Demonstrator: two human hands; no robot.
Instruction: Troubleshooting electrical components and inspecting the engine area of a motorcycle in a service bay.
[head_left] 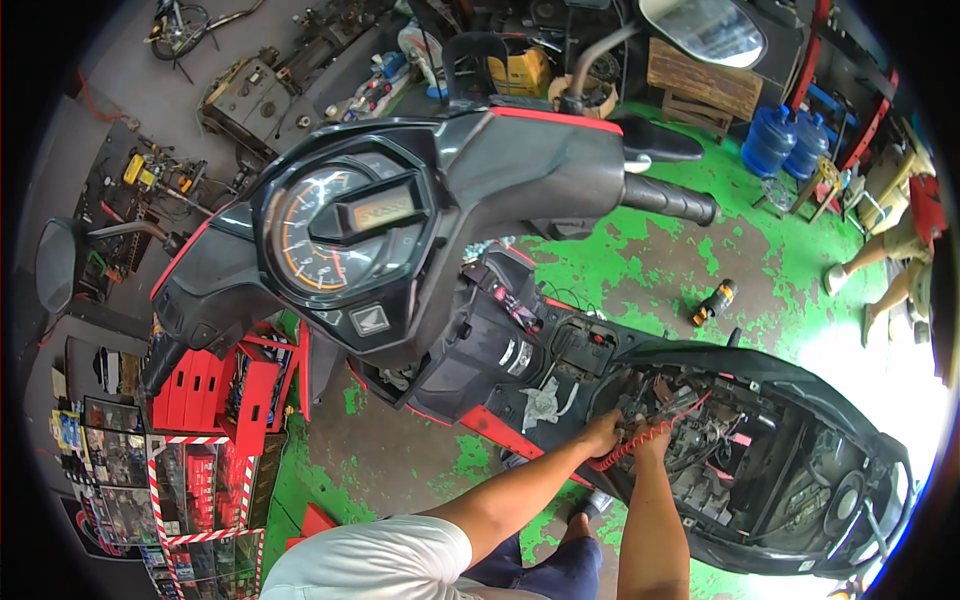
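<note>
A scooter with its seat off shows an open bay (745, 450) full of wiring and mechanical parts. Both my hands are at the front end of this bay, close together. My left hand (603, 434) is at the bay's front edge, fingers bent inward; what they hold is too small to name. Just right of it, my right hand (648, 438) is closed among the parts, its fingertips mostly hidden. A red coiled cord (625, 449) runs across my right hand and on over the wiring. A crumpled whitish cloth or plastic (541, 403) lies on the footboard left of my hands.
The scooter's handlebar and gauge panel (345, 230) stand at upper left. A black-and-orange bottle (714, 302) is on the green floor beyond. Red tool drawers (200, 392) and a display rack (200, 490) stand left. Blue water jugs (769, 140) and another person's legs (880, 268) appear right.
</note>
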